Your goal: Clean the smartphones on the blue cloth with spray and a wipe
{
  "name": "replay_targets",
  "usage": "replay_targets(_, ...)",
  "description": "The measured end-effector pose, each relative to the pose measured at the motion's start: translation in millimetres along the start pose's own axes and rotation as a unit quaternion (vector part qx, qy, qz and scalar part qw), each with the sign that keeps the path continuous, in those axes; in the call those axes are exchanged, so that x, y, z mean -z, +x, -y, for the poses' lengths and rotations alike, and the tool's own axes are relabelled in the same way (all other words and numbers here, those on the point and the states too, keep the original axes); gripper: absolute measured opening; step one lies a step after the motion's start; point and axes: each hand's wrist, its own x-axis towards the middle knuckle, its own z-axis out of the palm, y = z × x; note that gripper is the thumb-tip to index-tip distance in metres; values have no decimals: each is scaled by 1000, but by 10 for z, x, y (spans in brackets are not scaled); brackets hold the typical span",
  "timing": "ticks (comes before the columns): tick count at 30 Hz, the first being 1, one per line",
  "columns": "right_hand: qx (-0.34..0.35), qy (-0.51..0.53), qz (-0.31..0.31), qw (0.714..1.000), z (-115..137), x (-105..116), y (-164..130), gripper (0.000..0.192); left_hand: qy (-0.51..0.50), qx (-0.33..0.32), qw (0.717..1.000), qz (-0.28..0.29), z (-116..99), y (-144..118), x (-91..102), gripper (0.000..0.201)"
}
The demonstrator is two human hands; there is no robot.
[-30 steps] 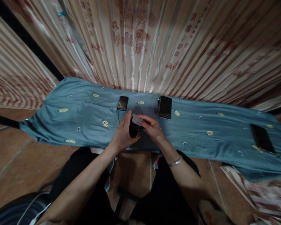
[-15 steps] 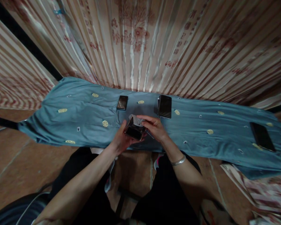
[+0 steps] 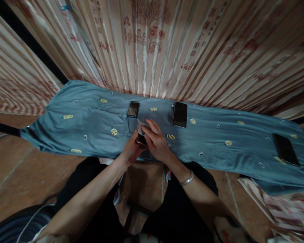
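My left hand (image 3: 130, 151) grips a dark smartphone (image 3: 141, 140) with a shiny coppery edge, held above the near side of the cloth-covered surface. A light grey wiping cloth (image 3: 140, 127) lies against the phone's upper part. Over the phone, my right hand (image 3: 156, 143) presses the cloth with its fingers and hides much of the screen. A silver bangle circles my right wrist.
The blue sheet (image 3: 98, 116) with yellow prints bears a small dark phone (image 3: 133, 109), a larger dark phone (image 3: 179, 114) lying on another flat item, and another phone (image 3: 285, 149) far right. A pleated curtain (image 3: 152, 67) hangs behind; a black pole (image 3: 30, 44) slants at left.
My right hand has moved left and over the phone, taking the cloth across it. The phone has turned and shifted slightly left, so less of its screen shows.
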Motion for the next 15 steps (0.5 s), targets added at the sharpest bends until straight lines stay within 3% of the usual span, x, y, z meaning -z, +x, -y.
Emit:
replay_targets(4, 17, 16, 36, 999, 87, 23, 0, 48, 24, -44, 999, -10, 31, 47, 45, 22)
replay_targets(10, -7, 4, 19, 1000, 36, 55, 4, 51, 28, -3, 1000, 0, 60, -54, -16, 31)
replay_targets(15, -3, 12, 15, 1000, 80, 17, -19, 50, -52, -2, 999, 6, 49, -27, -38, 34)
